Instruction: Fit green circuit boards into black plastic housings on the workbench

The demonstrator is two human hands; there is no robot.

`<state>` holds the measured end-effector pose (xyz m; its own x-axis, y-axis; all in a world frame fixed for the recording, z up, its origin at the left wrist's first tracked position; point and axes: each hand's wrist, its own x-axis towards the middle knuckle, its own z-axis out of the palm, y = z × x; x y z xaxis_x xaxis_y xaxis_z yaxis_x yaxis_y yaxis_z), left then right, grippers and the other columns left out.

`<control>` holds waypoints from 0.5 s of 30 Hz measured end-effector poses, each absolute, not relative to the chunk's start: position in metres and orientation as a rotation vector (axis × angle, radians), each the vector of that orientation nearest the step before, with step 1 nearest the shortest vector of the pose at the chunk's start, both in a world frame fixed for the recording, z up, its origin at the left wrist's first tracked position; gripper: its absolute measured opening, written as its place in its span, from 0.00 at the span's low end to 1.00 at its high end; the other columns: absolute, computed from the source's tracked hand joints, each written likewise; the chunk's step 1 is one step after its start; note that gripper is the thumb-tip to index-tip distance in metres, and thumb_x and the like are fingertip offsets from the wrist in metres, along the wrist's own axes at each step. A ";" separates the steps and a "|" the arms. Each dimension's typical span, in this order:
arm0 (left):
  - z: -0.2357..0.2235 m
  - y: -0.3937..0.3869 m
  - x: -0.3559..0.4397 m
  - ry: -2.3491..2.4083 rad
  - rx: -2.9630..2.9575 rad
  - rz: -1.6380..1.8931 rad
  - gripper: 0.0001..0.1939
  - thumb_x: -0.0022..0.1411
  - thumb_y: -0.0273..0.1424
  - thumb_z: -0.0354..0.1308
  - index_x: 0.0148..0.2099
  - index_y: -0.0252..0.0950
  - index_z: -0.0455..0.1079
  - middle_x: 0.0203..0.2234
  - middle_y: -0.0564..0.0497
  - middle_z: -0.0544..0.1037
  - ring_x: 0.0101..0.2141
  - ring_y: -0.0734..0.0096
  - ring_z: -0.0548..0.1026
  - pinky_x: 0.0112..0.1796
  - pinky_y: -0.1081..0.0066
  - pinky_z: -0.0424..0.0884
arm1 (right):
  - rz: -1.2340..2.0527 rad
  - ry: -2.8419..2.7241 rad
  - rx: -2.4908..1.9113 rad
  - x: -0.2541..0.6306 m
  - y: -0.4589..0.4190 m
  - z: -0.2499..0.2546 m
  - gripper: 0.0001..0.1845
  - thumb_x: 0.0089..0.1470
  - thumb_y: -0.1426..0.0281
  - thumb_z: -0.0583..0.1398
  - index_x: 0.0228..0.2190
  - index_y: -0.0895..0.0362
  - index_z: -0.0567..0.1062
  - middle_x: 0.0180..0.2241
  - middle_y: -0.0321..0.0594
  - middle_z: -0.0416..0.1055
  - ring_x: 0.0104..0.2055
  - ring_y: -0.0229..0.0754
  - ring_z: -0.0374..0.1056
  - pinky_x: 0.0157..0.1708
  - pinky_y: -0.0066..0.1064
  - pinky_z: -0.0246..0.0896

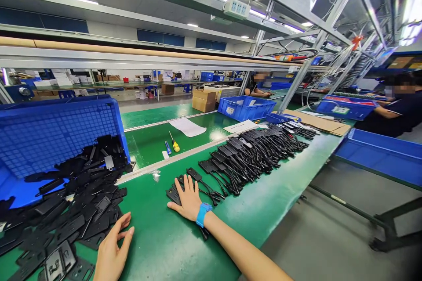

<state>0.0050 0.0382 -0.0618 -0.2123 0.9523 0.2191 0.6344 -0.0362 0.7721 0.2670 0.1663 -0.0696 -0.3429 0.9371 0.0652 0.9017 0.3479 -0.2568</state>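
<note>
My right hand (188,199), with a blue wristband (203,214), lies with spread fingers over a few flat black boxes with cables (173,194) on the green bench. Its palm hides part of them. A long overlapping row of the same cabled boxes (250,153) runs away to the right. My left hand (115,246) hovers at the lower left, thumb and fingers apart, nothing between them. Beside it spreads a heap of loose black plastic covers (75,224), spilling out of a tipped blue crate (59,127).
A yellow screwdriver (176,145), a blue cutter knife (168,147) and a white sheet (188,127) lie across the bench. Behind stand a cardboard box (203,100) and a blue bin (245,107). Two other people sit at the far right. A metal frame spans overhead.
</note>
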 end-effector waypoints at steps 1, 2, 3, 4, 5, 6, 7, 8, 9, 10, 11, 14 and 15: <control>-0.061 0.039 0.005 1.860 1.662 1.135 0.24 0.57 0.49 0.52 0.52 0.42 0.67 0.46 0.48 0.76 0.41 0.61 0.78 0.36 0.69 0.77 | 0.255 -2.406 -1.666 0.265 0.170 -0.068 0.53 0.47 0.35 0.46 0.64 0.53 0.42 0.66 0.56 0.32 0.66 0.67 0.24 0.58 0.59 0.25; -0.060 0.039 0.005 1.856 1.653 1.141 0.25 0.57 0.49 0.53 0.52 0.42 0.67 0.46 0.48 0.77 0.40 0.61 0.78 0.33 0.70 0.77 | 0.253 -2.399 -1.673 0.264 0.172 -0.066 0.52 0.47 0.36 0.48 0.64 0.51 0.43 0.66 0.55 0.33 0.65 0.67 0.26 0.58 0.59 0.26; -0.059 0.039 0.004 1.851 1.644 1.145 0.25 0.56 0.49 0.53 0.52 0.41 0.67 0.46 0.47 0.77 0.40 0.60 0.78 0.31 0.71 0.77 | 0.248 -2.383 -1.687 0.262 0.174 -0.063 0.50 0.48 0.37 0.49 0.63 0.49 0.44 0.65 0.55 0.35 0.65 0.68 0.29 0.57 0.59 0.29; -0.058 0.039 0.004 1.848 1.635 1.148 0.25 0.56 0.49 0.53 0.51 0.41 0.67 0.46 0.47 0.77 0.40 0.60 0.78 0.28 0.72 0.76 | 0.241 -2.360 -1.706 0.260 0.175 -0.061 0.47 0.49 0.39 0.50 0.63 0.47 0.46 0.65 0.54 0.37 0.65 0.68 0.32 0.56 0.59 0.31; -0.057 0.039 0.004 1.847 1.630 1.150 0.25 0.56 0.49 0.54 0.51 0.41 0.67 0.45 0.47 0.77 0.40 0.59 0.78 0.27 0.72 0.76 | 0.231 -2.336 -1.727 0.259 0.175 -0.058 0.44 0.51 0.42 0.51 0.63 0.45 0.48 0.64 0.54 0.40 0.64 0.67 0.37 0.56 0.58 0.34; -0.057 0.039 0.004 1.847 1.627 1.150 0.26 0.55 0.49 0.54 0.51 0.41 0.67 0.45 0.47 0.77 0.40 0.59 0.78 0.26 0.72 0.76 | 0.224 -2.316 -1.745 0.258 0.174 -0.055 0.41 0.51 0.44 0.53 0.62 0.44 0.50 0.63 0.54 0.43 0.62 0.66 0.42 0.54 0.56 0.37; -0.057 0.039 0.004 1.849 1.624 1.147 0.26 0.55 0.50 0.54 0.51 0.41 0.67 0.46 0.47 0.77 0.40 0.59 0.78 0.26 0.73 0.76 | 0.220 -2.305 -1.757 0.258 0.173 -0.052 0.40 0.51 0.45 0.54 0.61 0.43 0.53 0.61 0.54 0.47 0.60 0.65 0.46 0.53 0.54 0.40; -0.058 0.039 0.004 1.849 1.623 1.146 0.26 0.55 0.50 0.54 0.52 0.41 0.67 0.46 0.47 0.77 0.40 0.59 0.78 0.26 0.73 0.76 | 0.222 -2.304 -1.762 0.259 0.173 -0.049 0.39 0.50 0.46 0.56 0.60 0.43 0.55 0.59 0.53 0.50 0.58 0.63 0.49 0.52 0.51 0.43; -0.059 0.039 0.003 1.848 1.625 1.148 0.26 0.55 0.50 0.54 0.52 0.42 0.67 0.46 0.48 0.77 0.40 0.59 0.78 0.26 0.72 0.76 | 0.230 -2.309 -1.765 0.261 0.174 -0.045 0.39 0.48 0.46 0.57 0.59 0.42 0.57 0.57 0.52 0.53 0.56 0.61 0.52 0.51 0.49 0.45; -0.060 0.040 0.003 1.848 1.630 1.152 0.26 0.55 0.50 0.54 0.51 0.42 0.67 0.46 0.48 0.77 0.40 0.59 0.78 0.27 0.72 0.76 | 0.246 -2.317 -1.772 0.264 0.177 -0.041 0.39 0.47 0.45 0.58 0.58 0.41 0.59 0.55 0.50 0.56 0.55 0.59 0.54 0.50 0.46 0.47; -0.061 0.040 0.002 1.847 1.637 1.157 0.26 0.55 0.50 0.54 0.51 0.42 0.68 0.45 0.48 0.77 0.40 0.59 0.78 0.29 0.72 0.77 | 0.264 -2.319 -1.785 0.269 0.181 -0.036 0.38 0.46 0.44 0.58 0.57 0.40 0.60 0.53 0.48 0.59 0.53 0.57 0.56 0.49 0.44 0.49; -0.063 0.042 0.000 1.853 1.665 1.157 0.25 0.55 0.50 0.54 0.50 0.43 0.68 0.44 0.50 0.78 0.41 0.60 0.78 0.36 0.69 0.77 | 0.297 -2.285 -1.889 0.292 0.205 -0.022 0.39 0.47 0.40 0.53 0.57 0.41 0.61 0.48 0.48 0.63 0.49 0.56 0.60 0.46 0.43 0.51; -0.064 0.043 -0.001 1.855 1.675 1.152 0.24 0.55 0.49 0.54 0.50 0.43 0.68 0.44 0.50 0.78 0.41 0.60 0.78 0.37 0.69 0.77 | 0.288 -2.260 -1.942 0.301 0.215 -0.019 0.40 0.47 0.39 0.52 0.58 0.42 0.61 0.48 0.50 0.64 0.49 0.58 0.60 0.46 0.44 0.51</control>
